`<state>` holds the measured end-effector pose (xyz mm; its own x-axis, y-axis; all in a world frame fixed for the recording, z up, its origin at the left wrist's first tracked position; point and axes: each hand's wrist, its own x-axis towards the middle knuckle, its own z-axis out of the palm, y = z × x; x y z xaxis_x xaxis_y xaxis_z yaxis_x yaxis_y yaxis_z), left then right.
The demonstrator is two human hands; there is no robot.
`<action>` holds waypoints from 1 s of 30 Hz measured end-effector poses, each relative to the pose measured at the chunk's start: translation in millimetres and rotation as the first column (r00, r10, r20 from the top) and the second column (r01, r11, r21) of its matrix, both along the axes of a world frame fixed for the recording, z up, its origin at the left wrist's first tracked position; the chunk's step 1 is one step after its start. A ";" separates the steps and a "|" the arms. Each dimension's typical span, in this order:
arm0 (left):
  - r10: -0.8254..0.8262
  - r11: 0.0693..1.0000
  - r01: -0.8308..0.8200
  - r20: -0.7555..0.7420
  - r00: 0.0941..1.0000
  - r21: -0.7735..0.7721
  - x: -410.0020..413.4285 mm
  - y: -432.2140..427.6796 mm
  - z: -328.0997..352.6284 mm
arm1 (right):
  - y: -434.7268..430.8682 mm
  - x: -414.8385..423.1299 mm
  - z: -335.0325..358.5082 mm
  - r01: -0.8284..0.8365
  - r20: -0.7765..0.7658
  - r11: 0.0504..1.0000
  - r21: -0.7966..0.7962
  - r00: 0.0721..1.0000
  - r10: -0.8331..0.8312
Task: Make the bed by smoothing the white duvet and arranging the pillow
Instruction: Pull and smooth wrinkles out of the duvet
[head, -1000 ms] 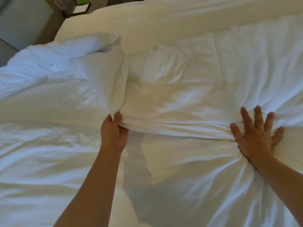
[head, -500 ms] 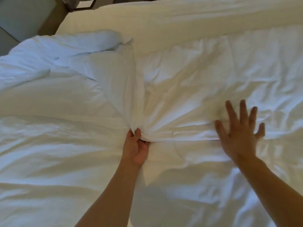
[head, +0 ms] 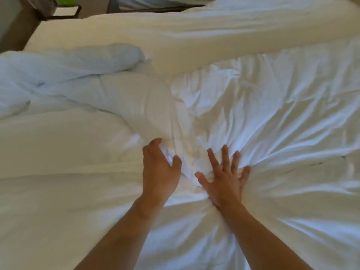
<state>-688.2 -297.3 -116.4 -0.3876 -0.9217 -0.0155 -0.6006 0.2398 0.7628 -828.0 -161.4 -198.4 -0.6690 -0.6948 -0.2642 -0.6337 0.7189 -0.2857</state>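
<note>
Gripping a bunched fold of the white duvet (head: pixel 276 117) between thumb and curled fingers, that's the left hand (head: pixel 159 172). Right hand (head: pixel 226 182) sits just beside it, flat, fingers spread, pressing down. Duvet's spread all around, wrinkly near both hands, heaped up far left. Long cream roll of bedding (head: pixel 194 36) runs behind it.

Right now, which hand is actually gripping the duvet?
The left hand: its fingers and thumb curl round a bunched fold of the white duvet. The right hand only presses on it, fingers spread flat.
</note>
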 end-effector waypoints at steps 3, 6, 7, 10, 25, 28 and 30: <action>-0.154 0.922 0.171 0.077 0.985 -0.347 -22.8 -54.3 19.6 | -1.3 -0.3 -7.1 0.017 -0.041 1.000 -0.002 0.999 -0.017; -0.476 0.745 0.615 0.442 0.761 -0.256 -64.5 -112.1 26.4 | -0.8 -2.3 -12.2 0.018 -0.053 1.000 -0.010 0.998 -0.018; -0.531 0.654 0.735 0.583 0.615 -0.180 -74.4 -129.8 26.1 | -0.7 -3.6 -14.3 0.014 -0.055 1.000 -0.010 0.998 -0.015; -0.484 0.471 0.882 0.841 0.240 0.019 -81.0 -169.8 29.8 | -0.6 -7.9 -20.8 0.008 -0.060 1.000 -0.024 0.998 -0.010; -0.293 0.816 0.566 0.760 0.580 -0.117 163.3 -66.0 -10.1 | 5.8 -13.3 -18.3 -0.044 -0.008 0.999 -0.021 0.999 0.044; -0.320 0.780 0.624 0.825 0.466 -0.050 131.8 -81.9 17.0 | 5.6 -11.3 -16.4 -0.034 -0.022 0.999 -0.021 0.999 0.034; -0.310 0.770 0.634 0.827 0.470 -0.072 108.2 -95.5 35.5 | 6.0 -9.8 -17.8 -0.032 -0.036 0.999 -0.029 0.999 0.031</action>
